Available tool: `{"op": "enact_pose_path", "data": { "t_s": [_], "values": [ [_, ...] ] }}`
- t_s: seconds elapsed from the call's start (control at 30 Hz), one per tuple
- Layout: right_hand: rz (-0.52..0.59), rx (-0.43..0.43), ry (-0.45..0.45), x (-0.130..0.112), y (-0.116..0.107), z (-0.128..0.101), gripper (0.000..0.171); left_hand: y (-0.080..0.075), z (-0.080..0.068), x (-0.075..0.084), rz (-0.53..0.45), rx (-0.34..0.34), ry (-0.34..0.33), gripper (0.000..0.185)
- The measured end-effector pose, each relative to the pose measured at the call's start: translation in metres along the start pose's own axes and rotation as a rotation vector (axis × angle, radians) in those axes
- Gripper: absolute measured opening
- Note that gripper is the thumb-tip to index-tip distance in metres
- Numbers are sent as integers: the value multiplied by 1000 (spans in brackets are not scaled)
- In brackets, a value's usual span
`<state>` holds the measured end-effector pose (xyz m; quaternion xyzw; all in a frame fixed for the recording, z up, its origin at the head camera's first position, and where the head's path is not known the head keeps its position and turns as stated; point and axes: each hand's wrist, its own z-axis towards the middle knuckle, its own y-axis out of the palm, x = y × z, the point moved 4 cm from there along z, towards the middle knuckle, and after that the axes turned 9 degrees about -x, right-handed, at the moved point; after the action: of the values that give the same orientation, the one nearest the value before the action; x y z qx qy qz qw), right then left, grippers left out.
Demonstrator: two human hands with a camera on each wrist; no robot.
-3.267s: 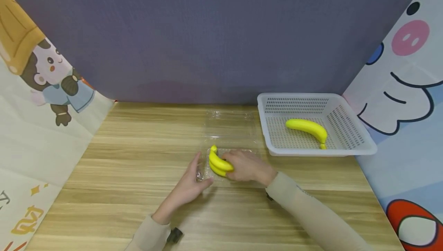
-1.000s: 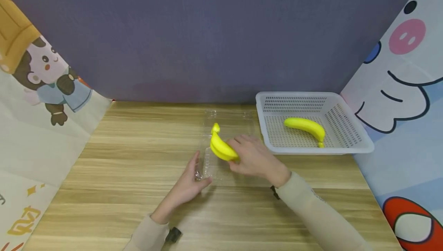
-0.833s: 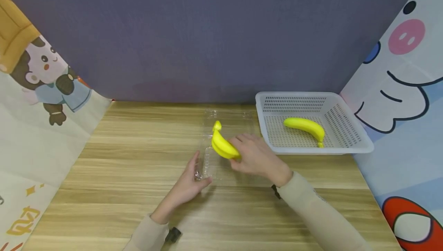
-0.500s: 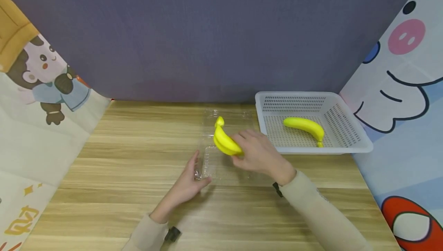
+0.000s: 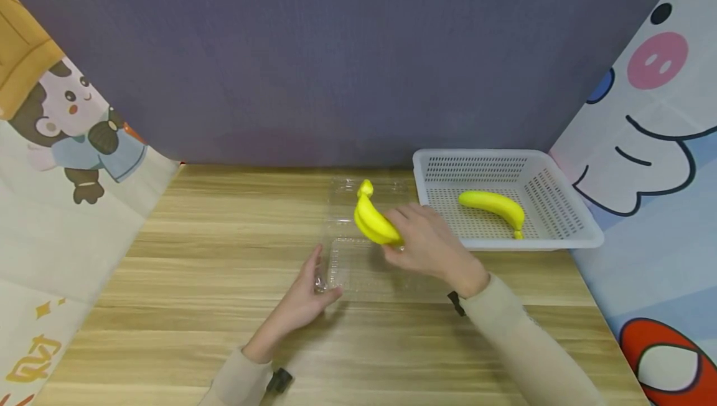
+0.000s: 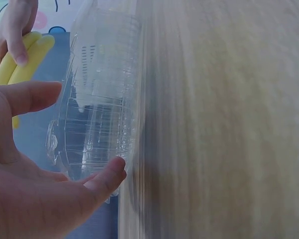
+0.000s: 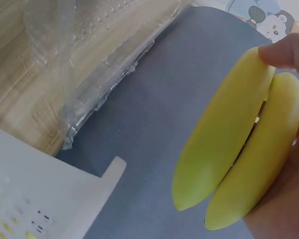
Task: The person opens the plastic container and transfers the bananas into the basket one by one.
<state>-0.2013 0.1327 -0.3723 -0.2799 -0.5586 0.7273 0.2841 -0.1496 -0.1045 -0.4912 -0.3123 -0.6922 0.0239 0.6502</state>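
In the head view my right hand (image 5: 428,244) grips a bunch of two yellow bananas (image 5: 376,222), held up above a clear plastic clamshell box (image 5: 350,269). The joined stem points up and away. The right wrist view shows the two bananas (image 7: 239,144) side by side, a fingertip pressing one end. My left hand (image 5: 302,291) is at the near left corner of the box, its thumb and fingers spread about that corner. In the left wrist view a fingertip (image 6: 109,172) touches the box wall (image 6: 97,114). The box lies with its lid folded back on the table.
A white perforated basket (image 5: 582,238) stands at the back right, close to the box, with a single banana (image 5: 495,205) in it. A grey panel (image 5: 302,70) borders the wooden table (image 5: 224,256) behind, and printed cartoon sheets line both sides.
My right hand has lifted the banana bunch out of the clear box and carried it up and to the right. My left hand has stayed at the box's corner.
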Motion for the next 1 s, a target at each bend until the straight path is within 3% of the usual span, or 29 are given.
{"op": "enact_pose_path", "data": {
  "t_s": [1.0],
  "values": [
    [-4, 48, 59, 22, -26, -8, 46, 0, -1, 0, -30, -7, -12, 104]
  ]
}}
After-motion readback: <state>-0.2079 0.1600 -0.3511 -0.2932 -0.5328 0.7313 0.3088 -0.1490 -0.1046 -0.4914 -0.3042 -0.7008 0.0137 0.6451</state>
